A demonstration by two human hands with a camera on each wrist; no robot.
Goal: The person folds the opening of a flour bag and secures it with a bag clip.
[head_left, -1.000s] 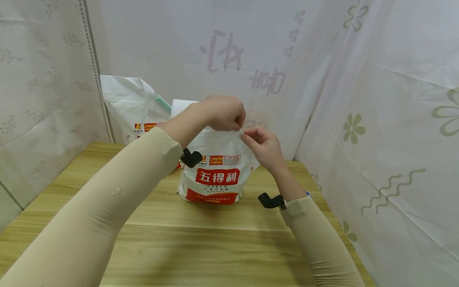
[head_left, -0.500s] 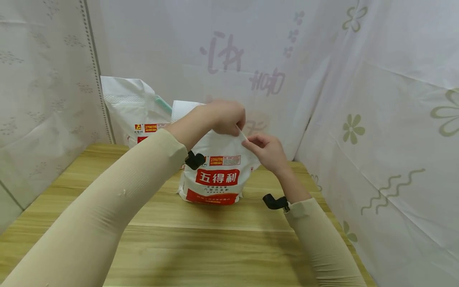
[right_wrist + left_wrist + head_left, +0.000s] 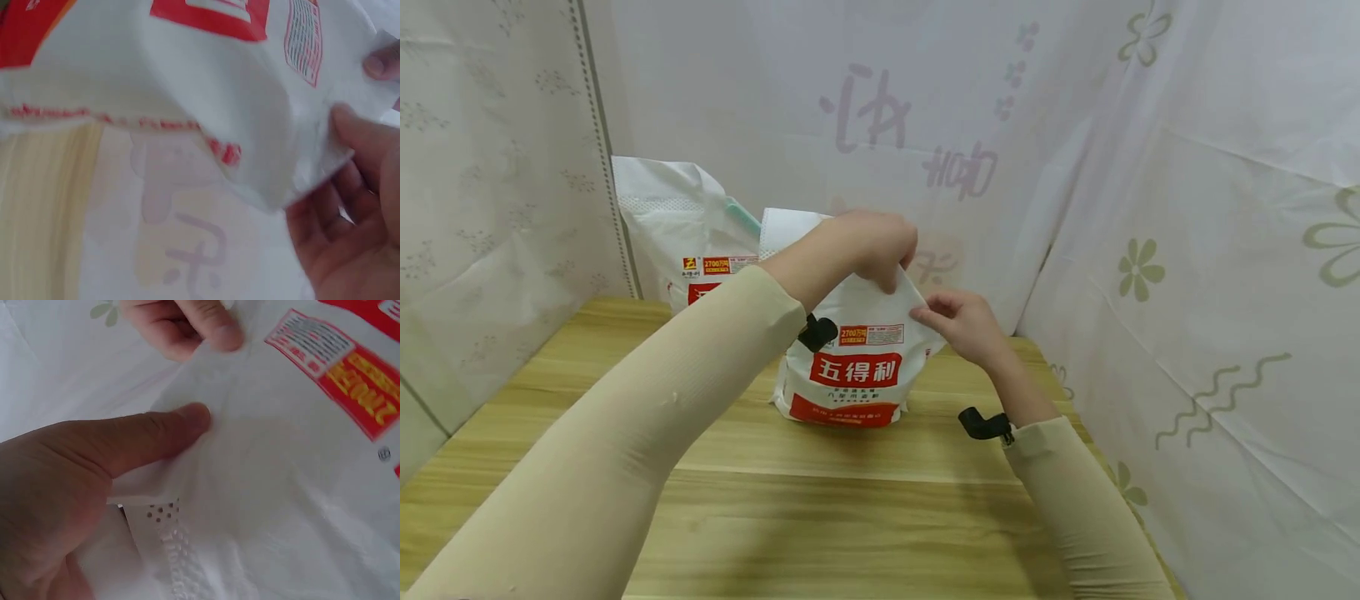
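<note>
- A white bag point(image 3: 850, 367) with red print stands upright mid-desk point(image 3: 850, 500).
- The left hand point(image 3: 868, 246) grips the bag's top edge, fingers curled over it and thumb pressed on the fold.
- The right hand point(image 3: 962, 321) pinches the top's right corner.
- A second bag point(image 3: 677, 225) stands behind, by the curtain point(image 3: 1187, 250).

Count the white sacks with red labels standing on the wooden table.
2: the front sack, gripped by both hands; the rear sack, by the left wall. Others may be hidden.

Matt white woven-plastic flour bag point(image 3: 857, 358), pale smooth wood-grain table point(image 3: 850, 508), thin printed plastic sheeting point(image 3: 1210, 208)
</note>
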